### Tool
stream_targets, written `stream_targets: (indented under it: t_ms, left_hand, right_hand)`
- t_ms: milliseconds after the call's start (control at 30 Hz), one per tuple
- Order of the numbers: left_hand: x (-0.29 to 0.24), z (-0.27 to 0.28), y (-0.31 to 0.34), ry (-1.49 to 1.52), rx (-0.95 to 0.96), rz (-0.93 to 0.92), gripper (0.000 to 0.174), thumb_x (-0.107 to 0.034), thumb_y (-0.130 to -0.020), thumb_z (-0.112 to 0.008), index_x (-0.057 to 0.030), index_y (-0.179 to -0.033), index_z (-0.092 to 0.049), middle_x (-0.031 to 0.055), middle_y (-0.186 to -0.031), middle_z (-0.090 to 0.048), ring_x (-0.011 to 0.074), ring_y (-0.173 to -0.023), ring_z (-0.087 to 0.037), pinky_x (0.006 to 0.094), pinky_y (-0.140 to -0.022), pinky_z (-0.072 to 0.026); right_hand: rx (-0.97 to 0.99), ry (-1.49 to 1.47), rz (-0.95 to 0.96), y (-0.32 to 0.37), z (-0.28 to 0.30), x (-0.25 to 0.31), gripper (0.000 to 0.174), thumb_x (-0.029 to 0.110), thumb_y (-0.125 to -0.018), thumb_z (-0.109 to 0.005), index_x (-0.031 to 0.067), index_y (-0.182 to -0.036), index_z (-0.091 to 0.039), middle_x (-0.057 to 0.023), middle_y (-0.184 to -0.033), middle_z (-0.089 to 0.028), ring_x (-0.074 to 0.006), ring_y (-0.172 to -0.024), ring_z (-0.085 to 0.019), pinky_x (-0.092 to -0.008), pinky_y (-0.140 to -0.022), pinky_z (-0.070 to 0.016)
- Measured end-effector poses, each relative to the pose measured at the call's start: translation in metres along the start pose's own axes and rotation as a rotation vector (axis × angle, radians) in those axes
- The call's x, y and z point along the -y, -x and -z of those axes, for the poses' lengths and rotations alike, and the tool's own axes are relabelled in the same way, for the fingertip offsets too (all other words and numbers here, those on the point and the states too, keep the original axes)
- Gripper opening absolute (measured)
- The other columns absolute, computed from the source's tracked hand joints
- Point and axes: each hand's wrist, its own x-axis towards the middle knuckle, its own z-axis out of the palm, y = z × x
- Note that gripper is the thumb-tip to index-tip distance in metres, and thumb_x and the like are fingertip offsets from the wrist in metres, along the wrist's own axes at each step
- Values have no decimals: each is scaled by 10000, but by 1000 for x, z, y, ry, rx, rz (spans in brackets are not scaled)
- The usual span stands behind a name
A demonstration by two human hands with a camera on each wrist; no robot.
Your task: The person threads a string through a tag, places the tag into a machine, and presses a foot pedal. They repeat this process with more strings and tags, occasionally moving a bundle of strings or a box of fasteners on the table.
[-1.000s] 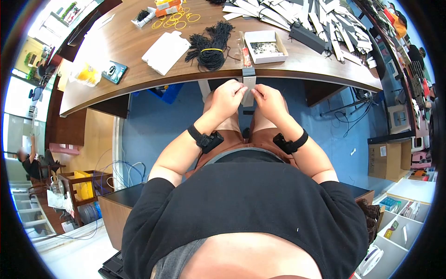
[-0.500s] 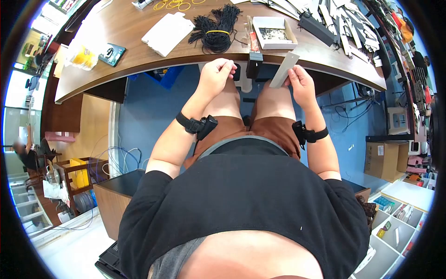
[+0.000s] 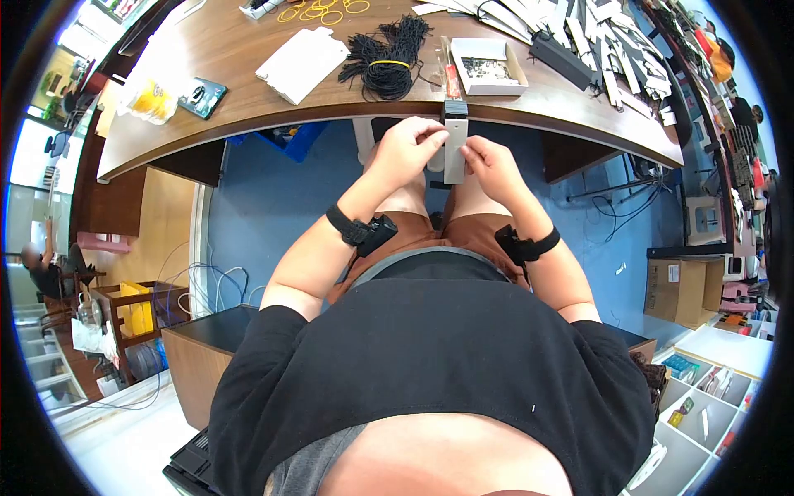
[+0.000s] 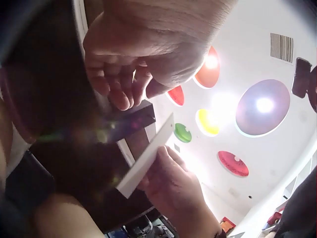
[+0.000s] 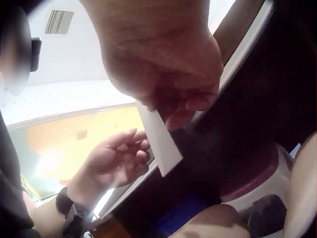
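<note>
A flat, pale strip (image 3: 455,157) with a small hole near one end is held over the lap, just below the table edge. My right hand (image 3: 495,168) pinches its right side between thumb and fingers, plain in the left wrist view, where the strip (image 4: 143,161) slants. My left hand (image 3: 408,152) is at the strip's upper left, fingers curled and thumb close to the fingertips; I cannot tell whether it pinches something small. In the left wrist view a gap separates these fingers from the strip. A dark block (image 4: 133,121) juts from the table edge beyond.
On the table (image 3: 240,99) lie a black cord bundle (image 3: 389,70) with a yellow band, an open white box (image 3: 519,83) of small dark pieces, a white flattened carton (image 3: 302,66) and yellow rings (image 3: 331,15). Black and white strips (image 3: 608,58) pile up at the right.
Half a second ago the right hand held the strip out to the right, tilted, away from the left hand. It has brought the strip back to the middle, and the left hand has moved in beside it.
</note>
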Motion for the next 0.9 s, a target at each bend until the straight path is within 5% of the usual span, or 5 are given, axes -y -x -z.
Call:
stream_targets:
  t_ms: [200, 300, 400, 667, 900]
  left_hand:
    - [1, -12, -10, -114, -97, -2, 162, -146, -817, -635, 8, -868, -633, 74, -743, -614, 131, -628, -555, 267, -577, -444]
    - [-1, -13, -16, -261, -178, -39, 164, -158, -791, -648, 4, -809, -635, 114, -706, -609, 177, -597, -558, 296, -567, -440]
    - [-18, -11, -14, -242, -91, 111, 171, -160, -795, -631, 9, -771, -633, 120, -658, -599, 193, -574, -557, 310, -558, -437]
    - [3, -10, -22, -310, -165, -74, 190, -185, -789, -620, 4, -774, -639, 117, -679, -615, 183, -599, -585, 309, -584, -459]
    - [-12, 14, -15, -246, -104, 5, 209, -202, -794, -631, 3, -754, -643, 108, -660, -611, 174, -585, -572, 300, -562, -447]
  right_hand:
    - [-22, -81, -156, -13, -10, -6, 202, 200, -892, -553, 10, -862, -615, -86, -648, -584, -176, -570, -578, -302, -562, -466]
    - [-133, 456, -97, -14, -4, 13, 340, 347, -861, -552, 34, -758, -635, -157, -680, -629, -310, -626, -628, -403, -572, -489]
    - [80, 802, -168, -15, 17, 58, 381, 413, -841, -542, 70, -717, -653, -157, -703, -640, -323, -688, -641, -425, -595, -500]
    - [-39, 689, -68, -36, 31, 95, 274, 330, -811, -610, 70, -731, -643, -132, -663, -620, -317, -652, -612, -402, -598, -479]
    - [-89, 571, -50, -41, 52, 101, 239, 273, -832, -585, 60, -744, -647, -140, -684, -623, -320, -670, -610, -398, -612, -475]
